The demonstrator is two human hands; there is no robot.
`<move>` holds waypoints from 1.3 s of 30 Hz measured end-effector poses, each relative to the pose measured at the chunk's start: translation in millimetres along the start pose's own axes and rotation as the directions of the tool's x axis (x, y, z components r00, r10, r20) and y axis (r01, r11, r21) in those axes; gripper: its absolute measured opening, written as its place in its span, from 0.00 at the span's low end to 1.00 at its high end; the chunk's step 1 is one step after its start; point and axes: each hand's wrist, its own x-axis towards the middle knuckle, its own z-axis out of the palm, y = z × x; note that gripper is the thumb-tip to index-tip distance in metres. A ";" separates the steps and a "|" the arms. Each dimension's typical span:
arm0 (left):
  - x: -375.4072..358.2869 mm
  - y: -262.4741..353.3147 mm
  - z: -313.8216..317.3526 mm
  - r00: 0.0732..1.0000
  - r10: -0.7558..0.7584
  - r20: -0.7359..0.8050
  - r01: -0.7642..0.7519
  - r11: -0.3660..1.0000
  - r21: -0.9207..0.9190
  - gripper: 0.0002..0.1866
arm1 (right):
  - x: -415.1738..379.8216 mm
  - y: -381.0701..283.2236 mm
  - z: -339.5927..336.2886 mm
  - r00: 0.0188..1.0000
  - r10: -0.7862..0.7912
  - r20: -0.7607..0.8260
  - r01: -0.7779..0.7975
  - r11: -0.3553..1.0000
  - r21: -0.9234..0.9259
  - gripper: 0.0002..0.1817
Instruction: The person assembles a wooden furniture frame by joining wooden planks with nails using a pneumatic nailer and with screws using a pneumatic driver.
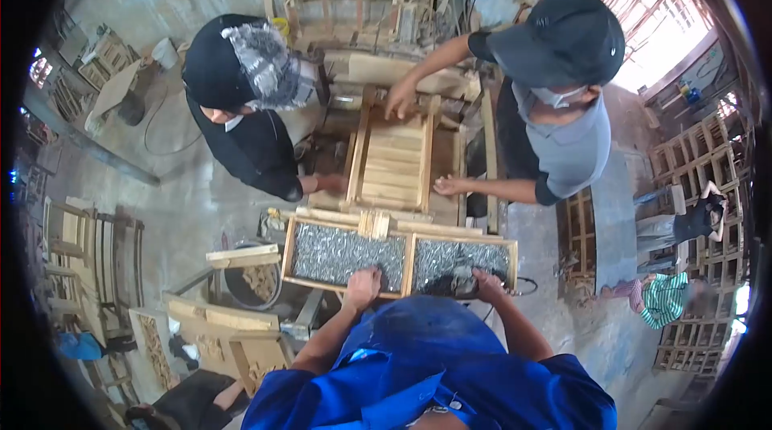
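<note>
A wooden tray (410,265) with two compartments lies just in front of me, full of small metal pieces (338,249) that look like nails or screws. My left hand (363,288) is at the near edge of the left compartment, its fingers curled over the rim; what they hold, if anything, is too small to name. On the right, my right hand (487,285) is closed round the end of a dark tool (464,280) at the near side of the right compartment. Beyond the tray lies a slatted wooden frame (394,160) on the bench.
Across the bench, one person (241,108) stands at the left and another (555,100) at the right, both with hands at the slatted frame. A bucket (253,285) of wood scraps is at the left. Wooden racks (708,164) line the right side.
</note>
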 end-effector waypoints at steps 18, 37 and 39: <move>7.0 8.9 3.2 0.988 -0.150 -0.023 0.151 0.988 0.045 0.13 | 4.7 -9.1 -18.3 0.995 0.013 0.099 -0.012 1.000 -0.014 0.29; 12.5 1.8 14.2 0.948 -0.319 -0.009 0.319 0.947 0.050 0.13 | 37.5 88.5 62.8 0.986 -0.162 -0.034 0.159 0.984 -0.081 0.47; 7.2 5.1 12.3 0.945 -0.326 0.022 0.325 0.945 0.028 0.13 | 71.9 42.2 45.4 0.966 -0.253 -0.053 0.248 0.965 -0.085 0.46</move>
